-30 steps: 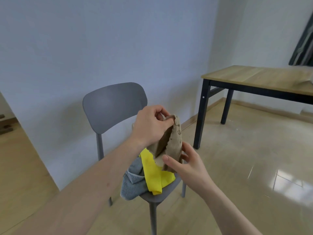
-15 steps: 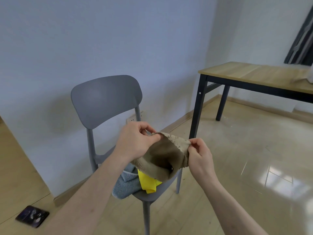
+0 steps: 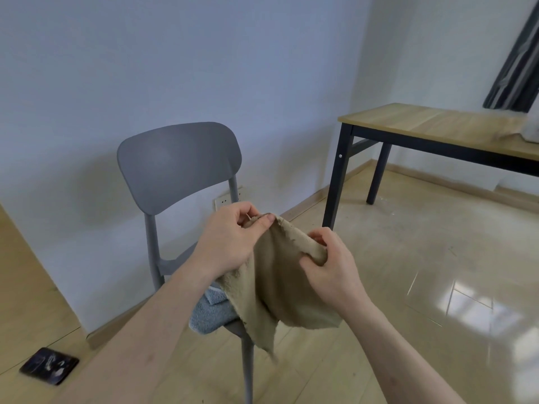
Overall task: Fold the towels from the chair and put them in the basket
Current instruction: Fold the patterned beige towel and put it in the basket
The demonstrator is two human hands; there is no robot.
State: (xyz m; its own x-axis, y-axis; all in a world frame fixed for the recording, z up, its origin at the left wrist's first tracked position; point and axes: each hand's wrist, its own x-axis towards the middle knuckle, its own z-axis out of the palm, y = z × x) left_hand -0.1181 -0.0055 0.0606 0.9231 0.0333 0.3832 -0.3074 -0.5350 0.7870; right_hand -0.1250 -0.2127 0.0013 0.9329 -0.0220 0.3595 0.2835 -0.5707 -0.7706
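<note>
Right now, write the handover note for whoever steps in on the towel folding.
Left hand pinches one top corner of the tan towel; right hand grips the other end of that edge. The towel hangs unfolded in front of the chair. A blue-grey towel lies on the seat. No basket in view.
Done: tan towel lifted off the chair.
Left: fold it, find the basket and put it in, then do the same with whatever remains on the chair.
</note>
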